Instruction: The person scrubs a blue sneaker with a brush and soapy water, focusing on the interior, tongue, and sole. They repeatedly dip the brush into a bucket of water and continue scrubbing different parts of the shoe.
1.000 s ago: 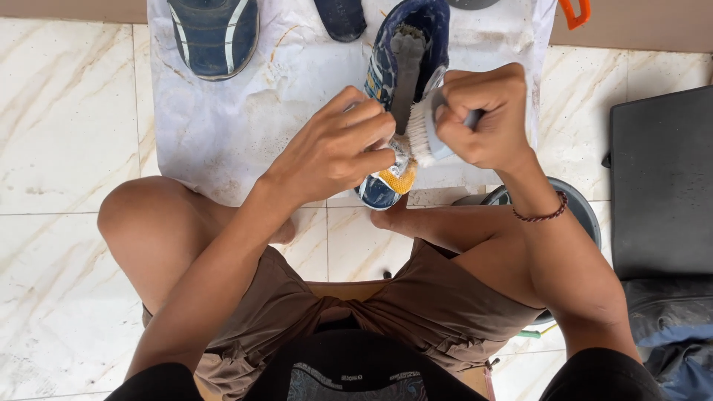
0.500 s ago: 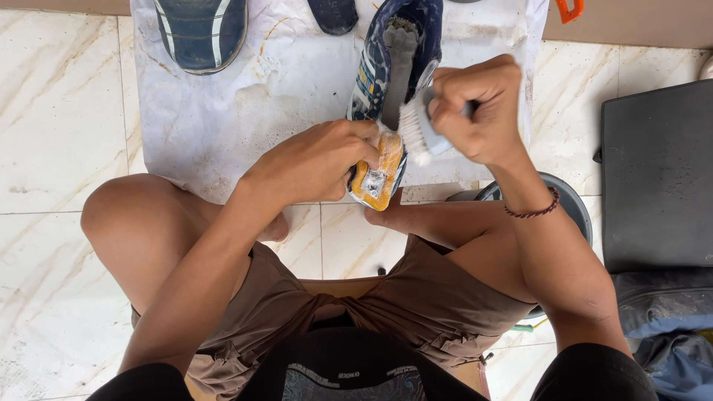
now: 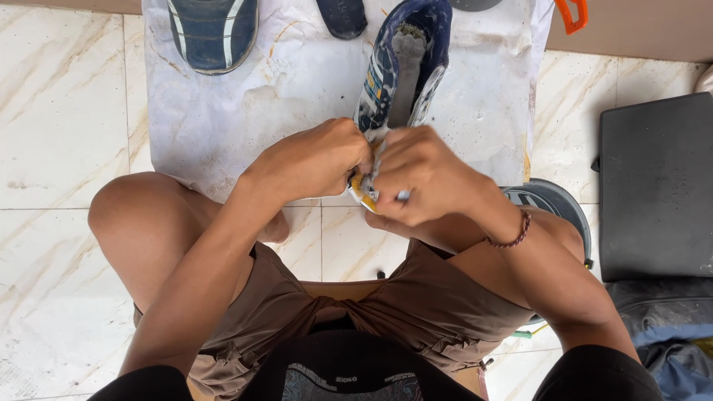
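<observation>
We look down on a pale marble tile floor [image 3: 52,119] with a worn white paper sheet [image 3: 245,111] spread across its far middle. At the sheet's far left corner lies a dark blue shoe sole with white stripes [image 3: 213,30]; further right, on the far edge, sits a small dark insole piece [image 3: 342,15].

Our left hand [image 3: 316,160] is curled tight over the near end of a blue, white and yellow sports shoe [image 3: 405,67], which lies on the sheet with its opening up and its grey tongue showing. The shoe's heel hangs over the sheet's near edge, between both hands. Our right hand [image 3: 427,178], wearing a dark beaded bracelet [image 3: 512,234] at the wrist, is closed just beside the left one, touching the same end of the shoe; a thin blue-tipped thing pokes out beneath its fingers, too hidden to name.

At the sheet's far right corner an orange plastic handle [image 3: 573,13] peeks in. Right of the right forearm, a round grey lid-like disc [image 3: 553,204] rests on the floor, and beyond it a flat black case [image 3: 657,186] lies by the floor's right edge.
</observation>
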